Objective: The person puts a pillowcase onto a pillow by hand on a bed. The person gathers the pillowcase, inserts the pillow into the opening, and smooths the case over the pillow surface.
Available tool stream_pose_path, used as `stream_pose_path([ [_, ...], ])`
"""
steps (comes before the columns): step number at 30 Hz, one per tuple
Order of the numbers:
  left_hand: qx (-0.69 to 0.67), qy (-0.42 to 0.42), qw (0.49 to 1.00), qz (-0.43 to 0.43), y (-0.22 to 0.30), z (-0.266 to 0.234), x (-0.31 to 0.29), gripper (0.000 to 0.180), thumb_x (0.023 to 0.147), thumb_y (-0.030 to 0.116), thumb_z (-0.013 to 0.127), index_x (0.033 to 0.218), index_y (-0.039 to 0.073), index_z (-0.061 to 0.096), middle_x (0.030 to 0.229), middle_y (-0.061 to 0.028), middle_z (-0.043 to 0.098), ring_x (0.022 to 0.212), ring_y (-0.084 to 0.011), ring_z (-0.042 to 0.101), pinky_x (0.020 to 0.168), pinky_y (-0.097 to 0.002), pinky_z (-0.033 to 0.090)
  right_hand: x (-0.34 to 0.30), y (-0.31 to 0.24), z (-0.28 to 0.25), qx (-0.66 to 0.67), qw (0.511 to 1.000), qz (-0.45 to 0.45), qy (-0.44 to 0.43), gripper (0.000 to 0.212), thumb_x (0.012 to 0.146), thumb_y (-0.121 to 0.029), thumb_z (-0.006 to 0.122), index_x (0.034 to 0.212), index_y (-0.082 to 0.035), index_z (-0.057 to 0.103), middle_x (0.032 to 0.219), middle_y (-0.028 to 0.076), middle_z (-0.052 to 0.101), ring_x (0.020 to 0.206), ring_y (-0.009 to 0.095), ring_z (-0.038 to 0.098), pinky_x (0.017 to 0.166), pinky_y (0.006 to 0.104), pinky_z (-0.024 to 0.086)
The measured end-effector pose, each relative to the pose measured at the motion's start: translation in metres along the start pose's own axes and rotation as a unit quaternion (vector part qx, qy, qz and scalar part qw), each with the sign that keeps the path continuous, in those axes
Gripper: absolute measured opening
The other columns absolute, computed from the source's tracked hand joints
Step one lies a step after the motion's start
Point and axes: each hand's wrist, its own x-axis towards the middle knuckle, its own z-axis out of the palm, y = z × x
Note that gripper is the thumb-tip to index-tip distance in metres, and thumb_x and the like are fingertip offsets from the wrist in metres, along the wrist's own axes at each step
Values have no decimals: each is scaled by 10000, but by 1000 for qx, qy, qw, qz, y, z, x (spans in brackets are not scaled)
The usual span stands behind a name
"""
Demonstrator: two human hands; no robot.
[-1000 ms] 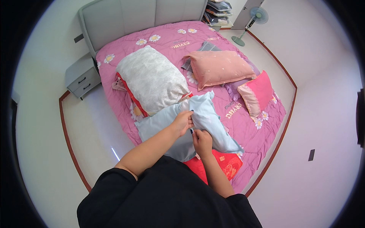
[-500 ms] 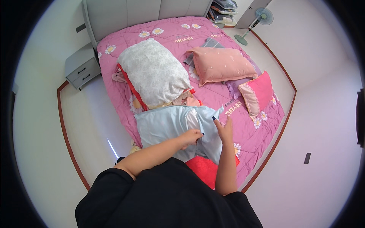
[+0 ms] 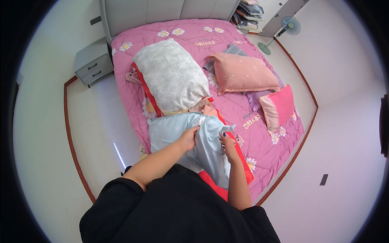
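Observation:
A shiny light blue pillowcase lies in front of me near the bed's front, with a patch of white showing at its opening. My left hand is closed on the fabric by that opening. To the right, my right hand has its dark-nailed fingers bent around the pillowcase's right side, where a corner sticks out past them. Under the pillowcase is a red cloth, partly covered. Just beyond it, a large grey-white patterned pillow rests on other red and cream fabric.
Pink floral bedding covers the bed. On the right lie a peach pillow and a pink ruffled pillow. A grey nightstand stands at the left, a fan at the far right, beside stacked packages.
Both hands have drawn the pillowcase's right part leftward, uncovering more red cloth at the right. My left hand has moved up to the opening; my right hand has come inward and its fingers have closed.

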Motion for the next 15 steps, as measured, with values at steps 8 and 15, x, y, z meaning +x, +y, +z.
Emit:
stream_pose_path([
  [8,170,23,982,72,4,19,-4,267,823,155,559,1044,5,565,944,-69,617,857,-171,574,782,-308,440,-2,54,-21,-100,995,-19,6,625,749,-272,642,1236,38,400,1224,220,450,1131,306,447,958,357,336],
  [15,133,33,980,141,-6,10,10,316,729,-23,482,1040,-45,533,935,-104,600,854,-172,577,731,-283,467,-16,51,-15,-84,995,-44,22,515,823,-202,587,1249,17,398,1222,137,452,1158,227,412,984,319,295],
])
